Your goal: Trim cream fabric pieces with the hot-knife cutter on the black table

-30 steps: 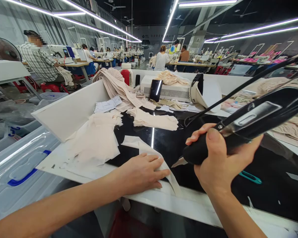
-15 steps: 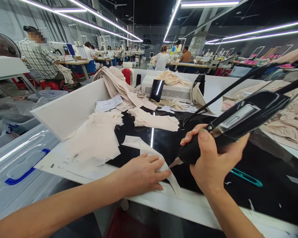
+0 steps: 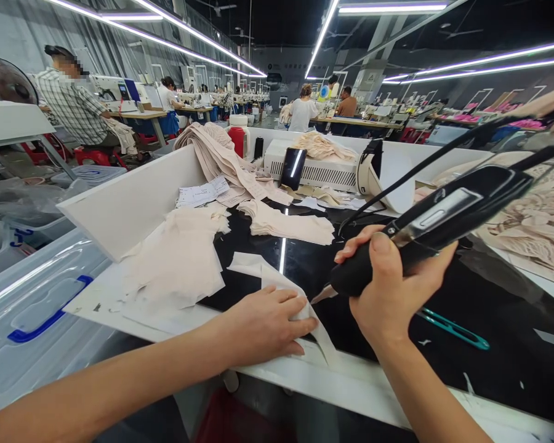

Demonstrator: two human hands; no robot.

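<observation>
Left hand [image 3: 270, 326]: fingers slightly spread, flat on cream fabric strip [image 3: 281, 280], which extends past the fingertips on black-surfaced worktop [image 3: 512, 301]. Right hand [image 3: 392, 295]: fingers wrapped round corded black cutter [image 3: 466, 209], blade just beside strip. Clear bin [image 3: 9, 307] at left, contents unclear.

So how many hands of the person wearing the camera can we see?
2: the left hand lies on the pale cloth strip, and the right hand holds the black tool, which hides parts of some fingers.
</observation>
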